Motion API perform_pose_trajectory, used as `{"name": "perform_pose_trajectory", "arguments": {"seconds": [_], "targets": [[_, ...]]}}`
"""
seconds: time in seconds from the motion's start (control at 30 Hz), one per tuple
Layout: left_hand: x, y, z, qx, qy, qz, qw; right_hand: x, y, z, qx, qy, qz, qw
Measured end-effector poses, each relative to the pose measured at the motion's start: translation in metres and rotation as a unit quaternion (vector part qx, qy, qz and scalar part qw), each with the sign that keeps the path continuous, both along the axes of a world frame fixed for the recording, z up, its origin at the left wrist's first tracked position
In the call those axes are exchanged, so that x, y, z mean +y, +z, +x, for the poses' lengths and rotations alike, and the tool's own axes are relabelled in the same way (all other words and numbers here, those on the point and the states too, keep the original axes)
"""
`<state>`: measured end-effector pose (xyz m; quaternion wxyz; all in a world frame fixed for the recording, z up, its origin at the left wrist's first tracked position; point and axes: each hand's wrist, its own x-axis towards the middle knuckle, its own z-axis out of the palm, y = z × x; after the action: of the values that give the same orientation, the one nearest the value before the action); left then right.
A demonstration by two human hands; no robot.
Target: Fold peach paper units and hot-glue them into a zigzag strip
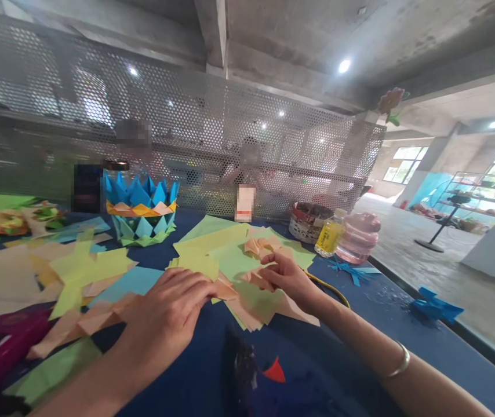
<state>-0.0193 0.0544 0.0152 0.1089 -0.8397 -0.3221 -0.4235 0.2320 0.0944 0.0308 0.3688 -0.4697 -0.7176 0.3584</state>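
My left hand [173, 304] is closed, its fingertips pinching a folded peach paper piece [226, 288]. From behind that wrist a zigzag peach paper strip [93, 317] runs out to the left; whether it joins the pinched piece is hidden. My right hand [288, 281] is also closed, thumb and fingers on another small folded peach paper piece [253, 278]. Both hands are over a loose pile of yellow-green paper sheets [230, 258]. More folded peach pieces [259, 247] lie on the pile just beyond my right fingers.
A blue, orange and green folded-paper basket [143, 211] stands behind at left. Paper cutouts [77, 269] spread leftward. At right are a round woven container [306, 223], a yellow-labelled bottle [329, 234], a pink jug [358, 237] and blue paper scraps [436, 304]. A perforated metal screen [213, 133] borders the table's far side.
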Motion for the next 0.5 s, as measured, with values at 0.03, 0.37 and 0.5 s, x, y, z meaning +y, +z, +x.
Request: {"name": "perform_pose_trajectory", "arguments": {"seconds": [0.03, 0.37, 0.5], "targets": [[0.0, 0.0, 0.0, 0.003, 0.0, -0.001, 1.0, -0.003, 0.001, -0.002, 0.017, 0.005, -0.009, 1.0], [0.001, -0.001, -0.001, 0.014, -0.003, -0.03, 0.999, -0.015, 0.0, -0.012, 0.066, 0.052, -0.023, 0.996], [0.002, -0.002, -0.002, 0.016, 0.007, -0.026, 1.0, -0.017, 0.001, -0.014, 0.062, 0.068, -0.014, 0.996]]}}
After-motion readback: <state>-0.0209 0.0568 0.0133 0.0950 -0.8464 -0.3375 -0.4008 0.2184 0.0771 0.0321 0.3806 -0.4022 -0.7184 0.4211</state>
